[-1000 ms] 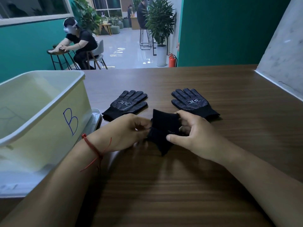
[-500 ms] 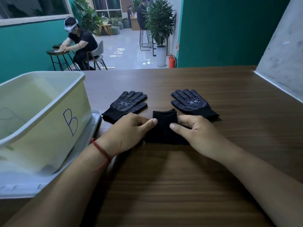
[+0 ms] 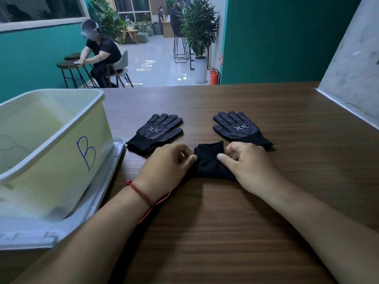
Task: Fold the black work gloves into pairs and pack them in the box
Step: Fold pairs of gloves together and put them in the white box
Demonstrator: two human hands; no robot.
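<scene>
1. Brown wood-grain table [image 3: 225, 232] fills the view, with a teal wall behind it and a seated person far beyond at a stool table.
2. Both hands meet at the bundle [image 3: 209, 162] of folded black gloves, which lies flat on the table. The left hand [image 3: 166, 167] pinches its left edge, thumb tip on the fabric and fingers curled. The right hand [image 3: 248, 167] pinches its right side, thumb across the top and fingers curled at the far corner.
3. A second ago the bundle was raised and tilted between the hands. Half a second ago it was down flat with forefingers stretched onto it. Now those fingers have curled in.
4. The bundle's long axis runs away from the person, its far end pointing at the gap between the two loose gloves. Its near end is hidden under the hands.
5. Beyond the grip to the left lies the left glove [image 3: 158, 132], dotted palm up. Its fingers point away and rightward, and its cuff is close by the left knuckles. It has not moved.
6. Beyond the grip to the right lies the right glove [image 3: 238, 128], dotted palm up. Its fingers point away and leftward, and its cuff is just behind the right hand. It has not moved either.
7. Well left of the grip stands the box [image 3: 51, 156], marked B, on a white lid [image 3: 114, 160].
</scene>
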